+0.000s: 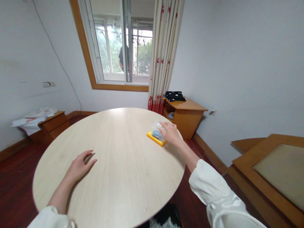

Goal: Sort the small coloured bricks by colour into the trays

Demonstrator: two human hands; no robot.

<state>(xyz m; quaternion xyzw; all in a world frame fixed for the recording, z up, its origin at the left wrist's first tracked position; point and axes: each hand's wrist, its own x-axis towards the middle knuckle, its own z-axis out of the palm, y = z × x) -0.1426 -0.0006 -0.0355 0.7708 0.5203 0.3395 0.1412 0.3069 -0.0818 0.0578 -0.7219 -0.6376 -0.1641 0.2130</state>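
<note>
On the right part of the round table [114, 177] lies a small flat yellow-edged case [155, 139]. A clear plastic piece [156, 126] rises over it, with something blue showing through. My right hand [168, 131] reaches across to the case, its fingers curved over the clear plastic and gripping it; part of the plastic is hidden under the hand. Over on the left, my left hand [80, 164] rests on the tabletop, thumb and fingers apart, holding nothing.
Beyond the table's right edge stands a wooden cabinet [190, 117] with a dark patterned cloth [175, 96] on top. Papers [35, 117] lie on a low wooden stand at the left. A wooden bed frame or headboard [273, 158] is at the right. A curtain [163, 53] hangs beside the window.
</note>
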